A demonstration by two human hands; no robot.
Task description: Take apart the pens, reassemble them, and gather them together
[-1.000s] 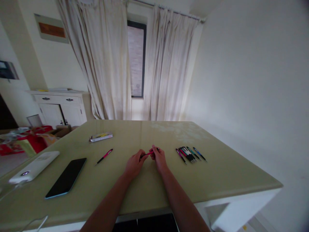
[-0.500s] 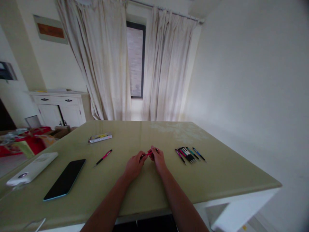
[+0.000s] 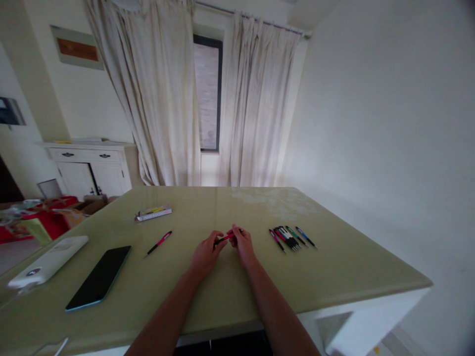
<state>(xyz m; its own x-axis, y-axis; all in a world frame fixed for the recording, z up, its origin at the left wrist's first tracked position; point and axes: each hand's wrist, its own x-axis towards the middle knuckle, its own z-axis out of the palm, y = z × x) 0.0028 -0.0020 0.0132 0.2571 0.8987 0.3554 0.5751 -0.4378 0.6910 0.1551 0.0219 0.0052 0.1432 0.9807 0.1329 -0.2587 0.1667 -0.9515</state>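
A pink and black pen (image 3: pixel 224 238) spans the gap between my two hands, just above the middle of the table (image 3: pixel 222 291). My left hand (image 3: pixel 206 252) is closed around its black end. At the other end, the fingers of my right hand (image 3: pixel 242 242) pinch it, hiding part of the barrel. Left of my hands lies another pink and black pen (image 3: pixel 159 244), apart from them. To the right, several pens (image 3: pixel 287 238) in black, white, pink, teal and blue lie side by side, a few of them slightly apart.
A dark-screened phone (image 3: pixel 99 278) and a white power bank (image 3: pixel 50 261) with a cable lie at the left. Farther back is a small open box (image 3: pixel 153 213) with something yellow in it. The table's right edge runs beside a white wall (image 3: pixel 389 148).
The fingers of my left hand have loosened a little, and more of the pen's black end shows. Both hands stay in nearly the same place.
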